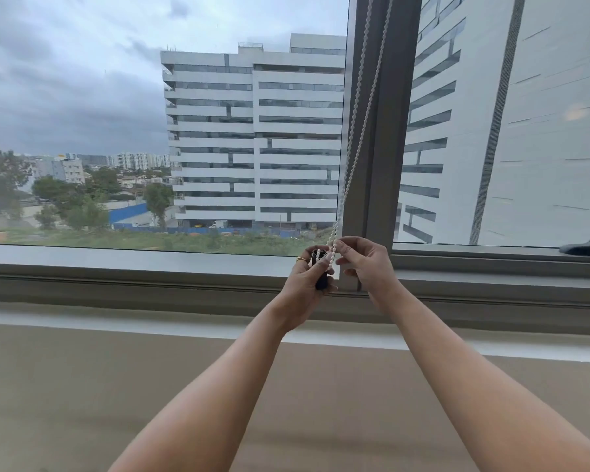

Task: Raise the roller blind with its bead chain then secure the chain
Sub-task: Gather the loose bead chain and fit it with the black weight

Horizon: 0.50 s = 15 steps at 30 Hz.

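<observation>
- White bead chain (355, 161) is pinched between the thumb and fingers (347, 247) of the right hand (368, 264).
- Left hand (305, 282) grips a black cylinder (322, 281) upright, with the chain's beads lying against its upper end; a gold ring (300, 259) shows on one finger.
- Both chain strands rise along the grey window mullion (385, 131).
- Outside the glass stands a white office block (252, 131) under cloudy sky.
</observation>
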Available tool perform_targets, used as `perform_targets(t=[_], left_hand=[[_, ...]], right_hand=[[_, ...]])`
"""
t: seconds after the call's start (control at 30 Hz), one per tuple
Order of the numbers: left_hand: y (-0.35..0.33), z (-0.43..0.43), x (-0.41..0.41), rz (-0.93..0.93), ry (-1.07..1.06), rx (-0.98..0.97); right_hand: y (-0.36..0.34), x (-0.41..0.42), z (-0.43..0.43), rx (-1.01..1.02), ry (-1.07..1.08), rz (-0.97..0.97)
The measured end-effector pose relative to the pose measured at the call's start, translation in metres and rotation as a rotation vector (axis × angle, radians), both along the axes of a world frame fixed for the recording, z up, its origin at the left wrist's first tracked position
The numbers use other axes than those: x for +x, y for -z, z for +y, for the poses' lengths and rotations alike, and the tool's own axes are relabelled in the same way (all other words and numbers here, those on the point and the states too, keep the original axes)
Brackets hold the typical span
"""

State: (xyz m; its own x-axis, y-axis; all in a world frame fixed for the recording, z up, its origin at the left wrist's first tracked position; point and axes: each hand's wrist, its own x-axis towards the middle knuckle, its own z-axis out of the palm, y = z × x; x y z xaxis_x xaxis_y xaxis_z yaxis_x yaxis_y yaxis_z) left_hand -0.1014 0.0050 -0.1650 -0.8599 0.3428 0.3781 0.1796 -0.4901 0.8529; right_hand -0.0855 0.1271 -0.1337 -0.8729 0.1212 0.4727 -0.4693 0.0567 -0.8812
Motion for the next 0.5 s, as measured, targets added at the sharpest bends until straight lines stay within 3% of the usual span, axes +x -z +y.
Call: perform_targets(t=[0.37, 0.5], left_hand=[[-0.001, -0.005, 0.001, 0.035, -0.086, -0.014], [-0.002, -0.011, 0.001, 0.052, -0.118, -0.025]], right_hand=[[0.014, -0.011, 0.000, 0.021, 0.040, -0.093], [0.024, -0.019, -0.006, 0.147, 0.033, -0.148]])
